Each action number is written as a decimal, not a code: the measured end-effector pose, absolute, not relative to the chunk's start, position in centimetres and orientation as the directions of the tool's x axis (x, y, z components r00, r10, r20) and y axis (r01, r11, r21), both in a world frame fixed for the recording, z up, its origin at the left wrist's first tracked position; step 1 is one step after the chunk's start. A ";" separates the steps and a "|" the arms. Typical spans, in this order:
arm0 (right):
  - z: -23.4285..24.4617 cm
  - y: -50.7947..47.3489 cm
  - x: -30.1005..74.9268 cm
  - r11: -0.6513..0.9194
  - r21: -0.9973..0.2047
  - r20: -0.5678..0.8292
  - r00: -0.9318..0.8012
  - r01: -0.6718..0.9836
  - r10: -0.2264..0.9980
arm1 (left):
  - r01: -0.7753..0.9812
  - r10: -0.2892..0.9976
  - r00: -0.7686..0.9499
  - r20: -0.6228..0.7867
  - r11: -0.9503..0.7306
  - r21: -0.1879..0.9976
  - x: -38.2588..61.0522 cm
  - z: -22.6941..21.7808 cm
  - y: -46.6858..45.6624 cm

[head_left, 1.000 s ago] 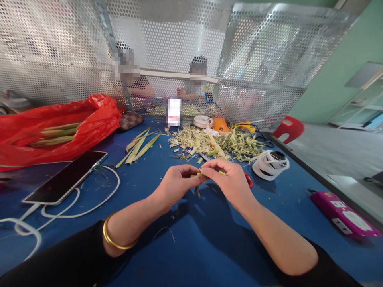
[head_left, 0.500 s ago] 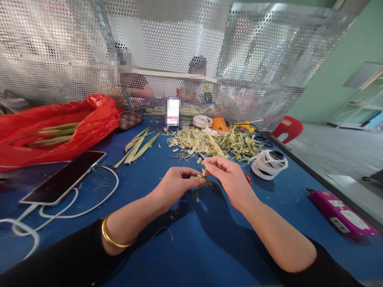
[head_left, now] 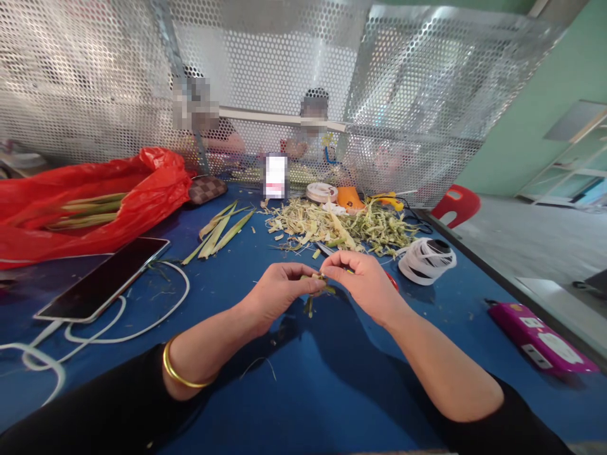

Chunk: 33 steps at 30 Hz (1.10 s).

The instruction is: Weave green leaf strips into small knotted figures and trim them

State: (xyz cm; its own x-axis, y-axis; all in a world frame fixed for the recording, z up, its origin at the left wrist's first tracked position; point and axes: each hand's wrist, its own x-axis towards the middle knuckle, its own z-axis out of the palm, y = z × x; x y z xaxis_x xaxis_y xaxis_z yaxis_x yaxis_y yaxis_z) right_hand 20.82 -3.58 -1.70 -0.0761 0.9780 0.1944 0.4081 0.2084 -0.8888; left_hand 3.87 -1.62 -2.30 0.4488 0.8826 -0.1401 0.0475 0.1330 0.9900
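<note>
Over the blue table, my left hand (head_left: 283, 289) pinches a small bundle of green and yellowish leaf strips (head_left: 309, 307) between thumb and fingers, with loose ends hanging below. My right hand (head_left: 365, 281) meets it from the right, its thumb and fingertips closed at the top of the same bundle. Whether the right fingertips hold a strip or a thread is too small to tell. Beneath my right hand lies a pair of scissors (head_left: 324, 249), mostly covered, with a red handle showing. Just beyond sits a heap of shredded leaf scraps (head_left: 303, 220).
Several long leaves (head_left: 220, 235) lie left of the heap. Farther left are a red plastic bag (head_left: 156, 183), a tablet (head_left: 104, 278) and a white cable (head_left: 156, 325). A spool of white cord (head_left: 422, 262) and a purple packet (head_left: 540, 338) are right. Behind a perforated screen (head_left: 265, 69) sit people.
My right fingertips have come down and inward onto the top of the bundle, covering the pale tip that stuck up before. My left hand keeps its pinch almost unmoved.
</note>
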 end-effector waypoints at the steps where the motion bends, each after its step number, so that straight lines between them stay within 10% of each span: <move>1: -1.8 -3.6 20.8 0.198 -0.886 0.191 -0.058 0.419 0.980 | 0.053 0.886 0.443 -0.135 0.125 0.991 3.9 -2.3 -1.6; 33: -2.6 -3.1 21.0 0.226 -0.962 0.247 0.133 0.156 0.960 | -0.080 0.883 0.409 -0.231 0.287 0.955 4.0 -2.7 -1.4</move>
